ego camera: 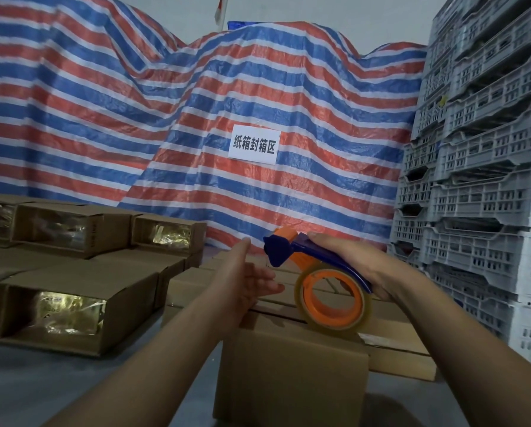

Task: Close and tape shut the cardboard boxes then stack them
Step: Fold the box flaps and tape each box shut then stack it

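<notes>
Big striped tarp (134,103) hangs at back, white paper sign (254,144) on it. Grey crates (486,180) stacked at right edge. Open boxes (60,303) lie on floor at left. Closed box (291,380) sits near, in middle. Right hand (355,266) grips tape gun (316,272), tape roll touching closed box top. Left hand (248,278) beside it, fingers straight, holding nothing.

I have only the one wide head view, looking forward and slightly down over both forearms from close behind them. It faces a striped tarp (196,118) across the background, with stacked grey crates (479,180) bending along the right edge.
</notes>
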A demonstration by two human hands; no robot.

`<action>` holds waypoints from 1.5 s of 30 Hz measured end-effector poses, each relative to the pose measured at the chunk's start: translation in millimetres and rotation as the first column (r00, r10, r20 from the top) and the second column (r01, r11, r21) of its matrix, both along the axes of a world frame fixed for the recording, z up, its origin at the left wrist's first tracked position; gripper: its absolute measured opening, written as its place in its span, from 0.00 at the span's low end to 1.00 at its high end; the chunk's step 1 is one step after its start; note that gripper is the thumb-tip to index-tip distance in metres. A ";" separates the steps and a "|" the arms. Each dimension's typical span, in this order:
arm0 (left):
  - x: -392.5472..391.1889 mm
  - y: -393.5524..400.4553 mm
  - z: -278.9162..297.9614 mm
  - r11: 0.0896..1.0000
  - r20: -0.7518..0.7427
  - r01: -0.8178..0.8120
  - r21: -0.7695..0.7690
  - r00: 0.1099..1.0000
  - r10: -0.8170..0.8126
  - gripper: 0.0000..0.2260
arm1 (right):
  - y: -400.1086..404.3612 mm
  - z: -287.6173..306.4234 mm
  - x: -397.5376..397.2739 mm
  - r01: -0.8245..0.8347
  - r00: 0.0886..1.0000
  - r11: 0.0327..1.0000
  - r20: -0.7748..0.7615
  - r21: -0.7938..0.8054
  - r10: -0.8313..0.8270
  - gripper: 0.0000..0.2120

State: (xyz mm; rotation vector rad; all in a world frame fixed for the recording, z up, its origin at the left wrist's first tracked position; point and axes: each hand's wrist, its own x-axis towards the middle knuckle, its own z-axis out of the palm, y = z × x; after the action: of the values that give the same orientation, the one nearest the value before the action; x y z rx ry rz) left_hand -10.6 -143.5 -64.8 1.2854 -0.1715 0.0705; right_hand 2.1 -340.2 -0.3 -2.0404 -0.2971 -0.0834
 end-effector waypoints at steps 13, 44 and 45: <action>-3.7 -6.1 4.8 0.998 -0.048 -0.060 -0.001 0.997 0.060 0.17 | -0.9 -0.5 1.2 0.021 0.998 0.998 0.062 -0.066 -0.017 0.25; -3.4 -8.8 3.1 0.984 -0.094 -0.166 -0.058 0.983 0.160 0.05 | 4.0 16.2 1.0 -0.006 1.000 0.971 -0.005 -0.239 0.005 0.24; -2.3 -7.6 2.4 0.982 -0.097 -0.177 -0.067 0.981 0.170 0.05 | 3.0 17.6 -0.2 -0.006 1.000 0.972 -0.028 -0.237 -0.001 0.24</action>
State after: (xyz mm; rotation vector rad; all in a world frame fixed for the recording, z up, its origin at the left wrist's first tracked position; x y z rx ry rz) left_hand -12.9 -151.1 -62.4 1.2237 0.0218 0.1661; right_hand 1.9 -337.1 17.3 -2.2759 -0.3041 -0.0178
